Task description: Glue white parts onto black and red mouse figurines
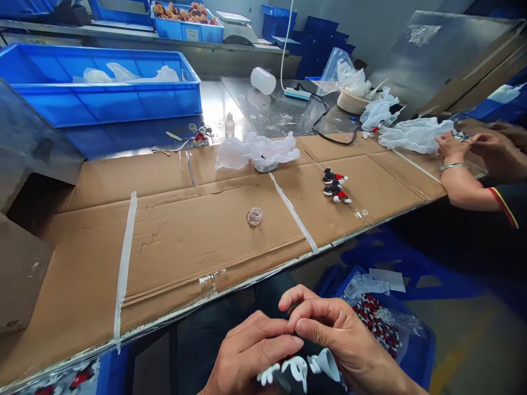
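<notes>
Broadly, a cardboard-covered desk (197,241) spans the view, with a long blue bin (135,107) on it at eleven o'clock from the hands. A blue crate (428,351) of small parts sits below the desk's edge at three o'clock. At about half past one, a co-worker's hand (453,148) is near a white bag (411,137).

The left hand (251,351) has its fingers curled round a toy figure (297,368); the right hand (340,329) brings thumb and forefinger to the left fingertips, though what they pinch, if anything, I cannot tell. The figure lies at six o'clock from those meeting fingertips, its long axis apparently nine to three, with its grey cup-shaped part (329,365) nearer the right hand.

Two mouse figures (332,190) lie towards one o'clock, and a small clear pot (254,216) at eleven.
</notes>
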Motion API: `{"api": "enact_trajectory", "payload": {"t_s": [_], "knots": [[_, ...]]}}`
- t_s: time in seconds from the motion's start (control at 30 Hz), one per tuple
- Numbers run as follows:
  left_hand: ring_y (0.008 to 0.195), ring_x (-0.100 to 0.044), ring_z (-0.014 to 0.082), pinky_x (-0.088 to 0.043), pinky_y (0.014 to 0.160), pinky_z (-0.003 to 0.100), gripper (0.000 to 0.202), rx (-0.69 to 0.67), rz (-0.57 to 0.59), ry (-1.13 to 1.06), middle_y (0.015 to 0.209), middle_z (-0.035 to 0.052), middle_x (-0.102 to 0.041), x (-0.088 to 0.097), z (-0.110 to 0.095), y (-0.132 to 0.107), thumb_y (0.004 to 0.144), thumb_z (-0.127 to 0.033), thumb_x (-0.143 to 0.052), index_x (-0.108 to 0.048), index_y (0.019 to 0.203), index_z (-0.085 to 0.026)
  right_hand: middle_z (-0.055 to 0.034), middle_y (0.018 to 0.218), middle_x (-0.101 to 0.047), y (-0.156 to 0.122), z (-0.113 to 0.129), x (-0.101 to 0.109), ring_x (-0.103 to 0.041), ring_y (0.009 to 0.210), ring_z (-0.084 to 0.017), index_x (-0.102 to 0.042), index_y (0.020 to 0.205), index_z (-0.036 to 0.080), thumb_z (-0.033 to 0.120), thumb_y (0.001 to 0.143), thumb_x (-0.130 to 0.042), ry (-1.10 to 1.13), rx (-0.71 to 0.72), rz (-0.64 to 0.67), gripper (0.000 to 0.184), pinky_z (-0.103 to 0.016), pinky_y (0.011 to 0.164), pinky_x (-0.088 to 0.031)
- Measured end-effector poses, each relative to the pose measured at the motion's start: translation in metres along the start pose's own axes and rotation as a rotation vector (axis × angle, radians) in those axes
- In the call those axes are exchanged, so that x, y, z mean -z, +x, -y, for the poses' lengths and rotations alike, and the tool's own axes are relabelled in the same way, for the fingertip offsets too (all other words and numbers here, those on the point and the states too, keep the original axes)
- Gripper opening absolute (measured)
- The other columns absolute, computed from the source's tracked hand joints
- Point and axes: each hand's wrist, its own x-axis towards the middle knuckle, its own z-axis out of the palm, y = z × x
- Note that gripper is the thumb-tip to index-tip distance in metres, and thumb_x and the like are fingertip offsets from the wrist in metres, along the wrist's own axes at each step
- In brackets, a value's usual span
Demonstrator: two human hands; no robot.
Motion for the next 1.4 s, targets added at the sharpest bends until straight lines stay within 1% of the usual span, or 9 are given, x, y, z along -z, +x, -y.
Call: {"api": "enact_trajectory", "payload": {"t_s": [0.17,0.37,0.5,0.67,0.8,0.9,1.07,1.2,1.4], "knots": [[0.087,-0.066,0.0208,-0.056,0.075,0.035,0.031,0.054,-0.016,-0.109,0.105,0.0169,-0.077,0.000,-0.001,-0.005,0.101,-0.028,-0.056,-0.062,0.128,-0.016,-0.0033,0.094,-0.061,-0.001,-0.003,-0.003,-0.056,0.088,-0.018,-0.082,0.074,0.024,0.040,0.084,-0.081,0.007,0.008,-0.006,0.020,-0.027,0.080,-0.044],[0.094,-0.061,0.0226,-0.055,0.078,0.036,0.035,0.070,0.035,-0.069,0.108,0.0156,-0.075,0.001,-0.001,-0.014,0.101,-0.032,-0.053,-0.060,0.131,-0.015,-0.0037,0.086,-0.066,-0.002,-0.007,-0.005,-0.059,0.082,-0.018,-0.082,0.074,0.023,0.035,0.081,-0.084,0.038,0.047,-0.055,0.014,-0.026,0.079,-0.047],[0.094,-0.062,0.0238,-0.055,0.079,0.039,0.035,0.068,0.044,-0.058,0.108,0.0161,-0.074,-0.002,-0.001,-0.014,0.102,-0.032,-0.051,-0.058,0.133,-0.017,-0.0053,0.086,-0.067,-0.003,-0.011,-0.004,-0.059,0.084,-0.020,-0.081,0.075,0.023,0.035,0.084,-0.082,-0.006,0.137,-0.072,0.015,-0.029,0.080,-0.048],[0.084,-0.064,0.0175,-0.055,0.070,0.027,0.018,0.221,-0.026,-0.140,0.097,0.0082,-0.075,-0.003,0.003,-0.013,0.095,-0.013,-0.061,-0.059,0.110,-0.022,-0.0035,0.084,-0.063,-0.001,-0.011,-0.004,-0.054,0.082,-0.019,-0.075,0.071,0.021,0.042,0.086,-0.081,0.045,0.116,-0.144,0.026,-0.026,0.075,-0.045],[0.093,-0.068,0.0171,-0.057,0.083,0.027,0.019,0.177,-0.004,0.012,0.106,0.0089,-0.074,0.012,0.010,-0.011,0.095,-0.007,-0.059,-0.062,0.107,-0.021,-0.0026,0.084,-0.064,0.007,-0.005,-0.003,-0.055,0.085,-0.019,-0.075,0.072,0.022,0.042,0.086,-0.081,0.030,0.190,-0.227,0.025,-0.026,0.081,-0.045],[0.096,-0.073,0.0159,-0.058,0.086,0.023,0.026,0.185,-0.057,0.099,0.104,0.0060,-0.076,0.027,0.018,-0.010,0.094,-0.007,-0.062,-0.062,0.115,-0.022,-0.0025,0.084,-0.067,0.027,0.004,-0.001,-0.059,0.085,-0.020,-0.075,0.074,0.022,0.042,0.086,-0.081,-0.061,0.301,-0.270,0.024,-0.028,0.080,-0.047],[0.099,-0.075,0.0161,-0.059,0.089,0.022,0.031,0.210,-0.183,0.160,0.106,0.0025,-0.078,0.044,0.037,-0.011,0.092,-0.006,-0.061,-0.064,0.116,-0.026,-0.0062,0.092,-0.070,0.085,0.029,0.009,-0.065,0.093,-0.025,-0.074,0.078,0.021,0.043,0.092,-0.071,-0.463,0.630,-0.337,0.027,-0.036,0.088,-0.049],[0.089,-0.077,0.0168,-0.061,0.078,0.021,0.021,0.304,-0.289,0.164,0.099,0.0026,-0.079,0.046,0.041,-0.009,0.090,-0.008,-0.063,-0.068,0.104,-0.024,-0.0074,0.093,-0.067,0.124,0.049,0.015,-0.061,0.095,-0.027,-0.073,0.077,0.022,0.043,0.092,-0.068,-0.693,0.773,-0.357,0.027,-0.041,0.093,-0.045],[0.081,-0.076,0.0139,-0.059,0.075,0.019,0.020,0.251,-0.364,0.164,0.091,0.0013,-0.079,0.042,0.038,-0.002,0.089,-0.006,-0.062,-0.068,0.100,-0.022,-0.0089,0.089,-0.065,0.152,0.060,0.014,-0.057,0.094,-0.030,-0.073,0.076,0.024,0.043,0.095,-0.062,-1.040,0.903,-0.357,0.029,-0.047,0.088,-0.042]]}}
